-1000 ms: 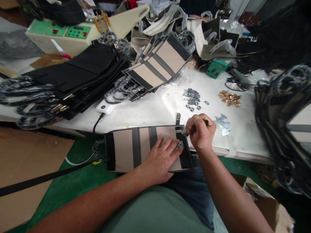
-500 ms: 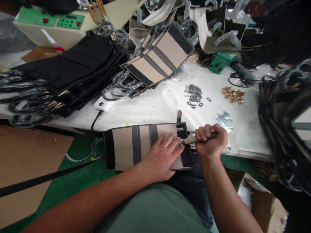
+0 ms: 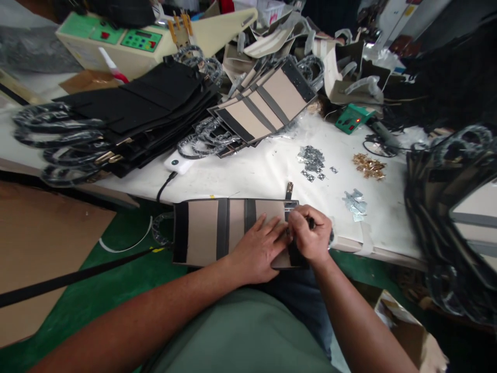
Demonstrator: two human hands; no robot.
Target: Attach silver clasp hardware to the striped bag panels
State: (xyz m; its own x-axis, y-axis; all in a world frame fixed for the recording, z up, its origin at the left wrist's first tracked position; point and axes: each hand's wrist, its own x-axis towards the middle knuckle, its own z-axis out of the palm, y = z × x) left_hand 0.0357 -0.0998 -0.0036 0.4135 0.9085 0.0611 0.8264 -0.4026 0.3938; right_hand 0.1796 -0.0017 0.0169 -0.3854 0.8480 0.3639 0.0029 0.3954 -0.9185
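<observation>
I saw a white-covered bench [image 3: 248, 173]; on its left lay a stack of black panels [image 3: 151, 98]; behind its middle front stretch sat a stack of beige-lined panels [image 3: 267, 103]; farther right I made out small square metal plates [image 3: 310, 158], gold-coloured pieces [image 3: 368, 166] and flat silvery pieces [image 3: 354, 203], in separate piles.

Tool [image 3: 311, 223] mostly hidden in right hand [image 3: 310, 235], tip not seen. Panel [image 3: 204, 228] partly covered by left hand [image 3: 256, 254]; black end strip [image 3: 295, 256] partly blocked by right fingers. Gold bits [image 3: 368, 167] past right fingers, too small to tell shape. Dark stack [image 3: 421, 207], far right of fingers, blurry, cut off by edge.
</observation>
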